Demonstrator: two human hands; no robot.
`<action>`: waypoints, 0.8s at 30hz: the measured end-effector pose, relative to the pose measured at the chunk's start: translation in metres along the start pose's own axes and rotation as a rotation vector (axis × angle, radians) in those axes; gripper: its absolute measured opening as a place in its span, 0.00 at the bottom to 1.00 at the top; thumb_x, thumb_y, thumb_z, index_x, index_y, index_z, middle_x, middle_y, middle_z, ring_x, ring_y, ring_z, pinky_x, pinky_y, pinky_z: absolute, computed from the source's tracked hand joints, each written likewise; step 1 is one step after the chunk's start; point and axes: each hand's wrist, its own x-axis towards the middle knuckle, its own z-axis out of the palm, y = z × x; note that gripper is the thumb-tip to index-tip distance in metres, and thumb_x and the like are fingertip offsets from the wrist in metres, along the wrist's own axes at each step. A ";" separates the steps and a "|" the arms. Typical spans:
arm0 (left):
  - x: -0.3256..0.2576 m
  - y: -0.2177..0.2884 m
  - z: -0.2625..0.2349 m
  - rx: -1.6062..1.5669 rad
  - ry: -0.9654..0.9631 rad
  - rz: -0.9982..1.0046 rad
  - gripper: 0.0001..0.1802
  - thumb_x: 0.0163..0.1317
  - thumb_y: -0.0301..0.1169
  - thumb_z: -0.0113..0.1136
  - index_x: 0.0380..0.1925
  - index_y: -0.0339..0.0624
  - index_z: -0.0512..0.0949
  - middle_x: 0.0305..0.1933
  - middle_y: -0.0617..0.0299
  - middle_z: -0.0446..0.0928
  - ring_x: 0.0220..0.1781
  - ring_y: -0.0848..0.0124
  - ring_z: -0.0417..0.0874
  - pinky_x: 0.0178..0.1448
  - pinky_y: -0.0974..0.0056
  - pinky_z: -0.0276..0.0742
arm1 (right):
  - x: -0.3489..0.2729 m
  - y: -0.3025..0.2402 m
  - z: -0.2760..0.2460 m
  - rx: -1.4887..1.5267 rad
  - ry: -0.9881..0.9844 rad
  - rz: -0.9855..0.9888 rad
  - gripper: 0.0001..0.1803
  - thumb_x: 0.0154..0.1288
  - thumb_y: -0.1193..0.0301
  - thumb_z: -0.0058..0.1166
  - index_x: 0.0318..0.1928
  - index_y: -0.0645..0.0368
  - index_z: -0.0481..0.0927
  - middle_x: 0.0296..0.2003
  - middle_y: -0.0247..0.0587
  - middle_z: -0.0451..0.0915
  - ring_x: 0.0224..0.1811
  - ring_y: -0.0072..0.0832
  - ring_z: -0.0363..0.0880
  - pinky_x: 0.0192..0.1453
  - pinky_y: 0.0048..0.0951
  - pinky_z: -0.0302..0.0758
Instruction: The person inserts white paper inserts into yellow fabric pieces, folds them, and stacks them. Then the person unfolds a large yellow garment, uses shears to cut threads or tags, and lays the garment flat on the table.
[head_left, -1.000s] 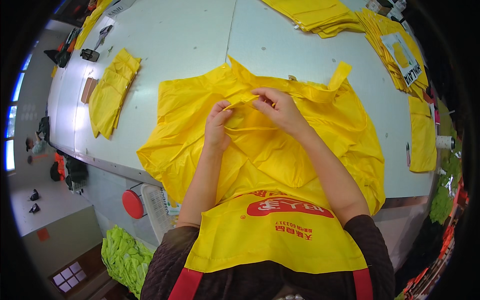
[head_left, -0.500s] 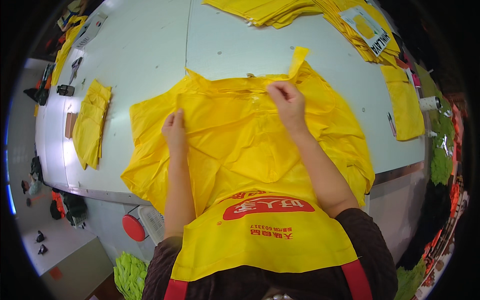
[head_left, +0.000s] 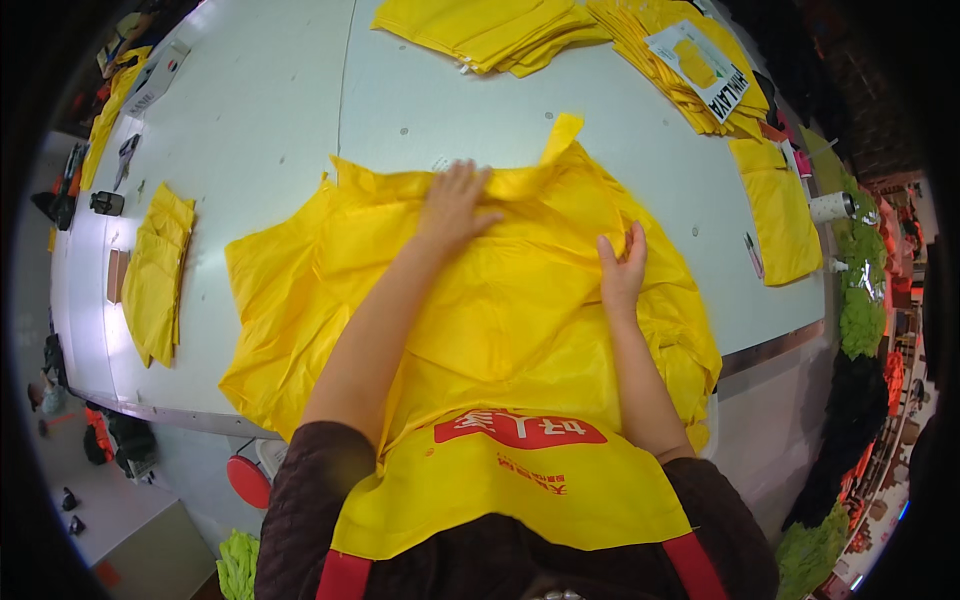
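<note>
A large, wrinkled garment (head_left: 500, 325) of thin yellow fabric spreads over the near part of the table. A narrow tab of its fabric sticks up at the far right edge. My left hand (head_left: 455, 208) lies flat near the far edge, fingers stretched and pressing the cloth. Nearer the garment's right side, my right hand (head_left: 622, 272) is half turned up, thumb and fingers apart, against the fabric. I wear a yellow apron (head_left: 480, 500) with red straps and a red printed patch; its upper part meets the garment.
Folded yellow pieces lie in a stack (head_left: 490, 30) at the back and another pile (head_left: 690, 85) under a printed card. A yellow pouch (head_left: 770, 215) and a white spool (head_left: 832, 207) are at right. Another folded yellow piece (head_left: 158, 270) and a black object (head_left: 107, 204) are at left.
My left hand has moved right and away from me, from a closed grip to flat on the cloth. My right hand has left the far edge, coming nearer and rightward, and opened.
</note>
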 end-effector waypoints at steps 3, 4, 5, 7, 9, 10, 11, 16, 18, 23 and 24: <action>0.037 -0.026 -0.003 0.161 -0.120 -0.198 0.39 0.59 0.59 0.47 0.65 0.48 0.59 0.69 0.51 0.57 0.72 0.56 0.52 0.71 0.48 0.47 | 0.012 -0.009 0.010 -0.012 -0.053 0.173 0.37 0.57 0.67 0.62 0.62 0.68 0.59 0.55 0.46 0.68 0.56 0.29 0.67 0.52 0.27 0.70; 0.045 -0.031 -0.003 0.129 -0.149 -0.207 0.40 0.59 0.59 0.47 0.65 0.47 0.59 0.69 0.50 0.57 0.72 0.56 0.52 0.71 0.47 0.47 | 0.018 -0.010 0.013 0.106 -0.150 0.224 0.36 0.57 0.67 0.62 0.61 0.68 0.60 0.54 0.45 0.70 0.55 0.28 0.68 0.52 0.26 0.71; 0.051 -0.037 -0.004 0.100 -0.178 -0.221 0.40 0.59 0.60 0.46 0.65 0.46 0.58 0.69 0.50 0.56 0.72 0.56 0.52 0.71 0.46 0.47 | 0.024 -0.018 0.019 0.226 -0.253 0.274 0.35 0.57 0.67 0.62 0.61 0.68 0.61 0.52 0.44 0.71 0.54 0.27 0.69 0.51 0.26 0.71; 0.055 -0.042 -0.007 0.080 -0.173 -0.210 0.41 0.59 0.59 0.47 0.65 0.45 0.58 0.69 0.49 0.55 0.72 0.56 0.51 0.70 0.45 0.47 | 0.028 -0.034 0.031 0.341 -0.337 0.349 0.31 0.57 0.68 0.62 0.57 0.66 0.65 0.48 0.40 0.75 0.49 0.26 0.73 0.52 0.26 0.71; 0.048 -0.033 -0.013 0.087 -0.097 -0.154 0.41 0.59 0.58 0.49 0.65 0.43 0.58 0.70 0.49 0.55 0.72 0.56 0.52 0.70 0.44 0.47 | 0.036 -0.023 0.038 0.461 -0.303 0.413 0.29 0.57 0.69 0.61 0.57 0.65 0.66 0.49 0.39 0.74 0.50 0.27 0.73 0.53 0.26 0.71; 0.044 -0.022 -0.014 0.079 -0.044 -0.131 0.41 0.58 0.56 0.51 0.65 0.42 0.58 0.70 0.49 0.55 0.72 0.56 0.52 0.70 0.44 0.48 | 0.039 -0.018 0.041 0.521 -0.288 0.445 0.29 0.58 0.69 0.61 0.57 0.65 0.66 0.50 0.39 0.74 0.50 0.27 0.73 0.53 0.27 0.71; 0.033 -0.007 -0.016 0.078 0.008 -0.121 0.40 0.58 0.54 0.53 0.64 0.41 0.58 0.69 0.49 0.56 0.72 0.56 0.53 0.69 0.43 0.48 | 0.040 -0.014 0.046 0.564 -0.240 0.498 0.27 0.58 0.70 0.60 0.57 0.64 0.67 0.50 0.39 0.74 0.50 0.27 0.72 0.54 0.28 0.70; -0.041 0.053 -0.027 -0.185 -0.172 0.112 0.36 0.57 0.54 0.52 0.61 0.46 0.65 0.66 0.52 0.61 0.70 0.56 0.56 0.69 0.43 0.48 | 0.009 -0.037 0.042 -0.011 -0.224 -0.041 0.21 0.60 0.74 0.53 0.54 0.64 0.69 0.47 0.45 0.75 0.48 0.36 0.74 0.51 0.30 0.71; -0.059 0.045 -0.029 -0.249 -0.207 0.156 0.36 0.57 0.55 0.52 0.60 0.46 0.66 0.66 0.52 0.62 0.70 0.57 0.56 0.70 0.43 0.48 | -0.010 -0.055 0.034 -0.423 -0.328 -0.486 0.20 0.59 0.78 0.50 0.53 0.62 0.71 0.44 0.47 0.75 0.46 0.40 0.75 0.50 0.32 0.72; -0.079 0.032 -0.036 -0.287 -0.223 0.107 0.29 0.57 0.49 0.55 0.54 0.44 0.71 0.61 0.50 0.67 0.69 0.57 0.58 0.69 0.44 0.50 | -0.033 -0.055 0.045 -0.774 -0.817 -0.588 0.25 0.51 0.81 0.49 0.52 0.52 0.75 0.38 0.46 0.72 0.43 0.42 0.73 0.47 0.36 0.72; -0.088 0.031 -0.034 -0.277 -0.163 0.041 0.27 0.56 0.47 0.57 0.53 0.44 0.72 0.60 0.50 0.68 0.69 0.56 0.58 0.69 0.44 0.50 | -0.029 -0.055 0.048 -0.821 -0.896 -0.583 0.26 0.50 0.81 0.50 0.52 0.50 0.75 0.38 0.44 0.72 0.43 0.41 0.73 0.47 0.36 0.72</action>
